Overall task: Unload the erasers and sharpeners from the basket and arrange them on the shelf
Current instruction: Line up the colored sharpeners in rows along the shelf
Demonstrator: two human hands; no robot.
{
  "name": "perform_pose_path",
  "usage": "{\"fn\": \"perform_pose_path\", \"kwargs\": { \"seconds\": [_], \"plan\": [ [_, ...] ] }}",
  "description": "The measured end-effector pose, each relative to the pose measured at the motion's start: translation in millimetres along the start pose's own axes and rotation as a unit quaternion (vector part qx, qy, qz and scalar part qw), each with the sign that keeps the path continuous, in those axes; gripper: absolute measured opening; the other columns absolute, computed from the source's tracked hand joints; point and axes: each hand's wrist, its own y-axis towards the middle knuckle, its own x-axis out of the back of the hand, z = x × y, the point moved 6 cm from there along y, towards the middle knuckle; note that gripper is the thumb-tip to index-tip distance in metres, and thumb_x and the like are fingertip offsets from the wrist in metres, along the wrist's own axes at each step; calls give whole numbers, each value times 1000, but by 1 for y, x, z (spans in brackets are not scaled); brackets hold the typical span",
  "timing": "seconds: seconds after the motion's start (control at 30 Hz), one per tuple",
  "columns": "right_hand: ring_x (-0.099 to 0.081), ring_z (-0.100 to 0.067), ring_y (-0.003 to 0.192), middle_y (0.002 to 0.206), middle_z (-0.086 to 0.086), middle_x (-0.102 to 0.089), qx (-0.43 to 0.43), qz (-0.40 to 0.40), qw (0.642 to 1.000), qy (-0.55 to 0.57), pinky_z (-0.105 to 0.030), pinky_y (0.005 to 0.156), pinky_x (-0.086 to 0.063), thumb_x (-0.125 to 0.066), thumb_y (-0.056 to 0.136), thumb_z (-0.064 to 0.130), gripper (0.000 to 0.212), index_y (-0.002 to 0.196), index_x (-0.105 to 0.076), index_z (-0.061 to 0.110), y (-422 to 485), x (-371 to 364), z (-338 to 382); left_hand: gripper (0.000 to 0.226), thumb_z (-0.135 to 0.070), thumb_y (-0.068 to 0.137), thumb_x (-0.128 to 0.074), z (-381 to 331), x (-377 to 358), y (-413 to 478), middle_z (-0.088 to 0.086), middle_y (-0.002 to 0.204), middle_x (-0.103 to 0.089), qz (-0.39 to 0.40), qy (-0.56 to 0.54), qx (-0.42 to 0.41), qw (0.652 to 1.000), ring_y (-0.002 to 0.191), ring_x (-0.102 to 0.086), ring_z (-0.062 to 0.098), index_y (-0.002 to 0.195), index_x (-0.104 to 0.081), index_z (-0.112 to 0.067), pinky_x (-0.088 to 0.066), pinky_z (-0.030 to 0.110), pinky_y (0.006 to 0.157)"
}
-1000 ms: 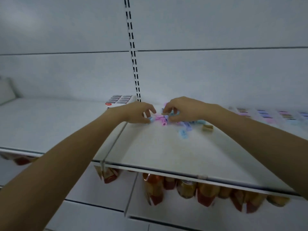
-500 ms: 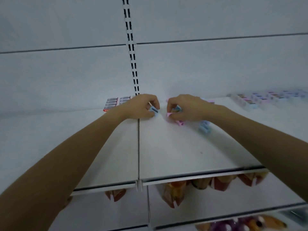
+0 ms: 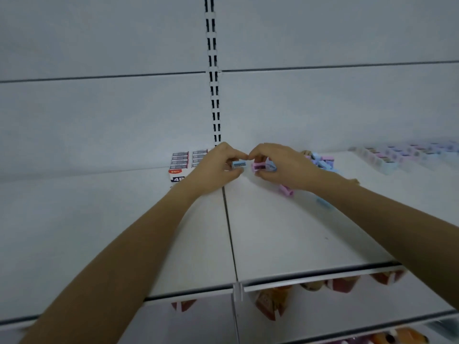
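Both hands have lifted slightly off the shelf (image 3: 285, 232) since a second ago: the left hand (image 3: 216, 165) now pinches a blue sharpener (image 3: 239, 165), the right hand (image 3: 280, 165) a pink sharpener (image 3: 258, 166), ready for lining up beside the eraser box (image 3: 185, 162); loose sharpeners (image 3: 321, 161) still await sorting.

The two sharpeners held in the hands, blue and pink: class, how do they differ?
Colour: the blue sharpener is pale blue, the pink sharpener pink.
Holder: the left hand pinches the blue sharpener; the right hand grips the pink sharpener.
Company: the blue sharpener is alone in its hand, while the pink sharpener sits against another bluish piece.
Shared: both are small, blocky and held near the back of the shelf.
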Motion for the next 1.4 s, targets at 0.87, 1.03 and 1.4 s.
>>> {"fn": "perform_pose_path", "kwargs": {
  "seconds": [0.87,1.03,1.4],
  "plan": [
    [-53,-10,75,100,-6,-60,-42,-127,990,-40,-26,76,-45,-59,88,23,24,106,-64,8,-135,115,-108,21,-9,86,-62,-142,-72,65,7,110,-60,-19,-20,-21,999,79,-67,12,107,-61,-9,-49,16,75],
    [-55,-18,77,87,-1,-58,-105,-133,985,-32,-21,67,-33,-52,92,28,25,102,-63,8,-199,152,-169,18,-30,87,-62,-202,-127,88,-12,76,-55,-13,4,-42,999,44,-57,0,94,-62,-13,-40,10,53],
    [-59,-27,82,94,-14,-63,-152,-144,978,1,-39,79,-49,-55,90,18,18,105,-55,8,-257,204,-258,30,-18,83,-68,-277,-200,153,1,89,-55,24,47,-67,996,58,-50,6,108,-60,-4,-36,4,56]
  ]
}}
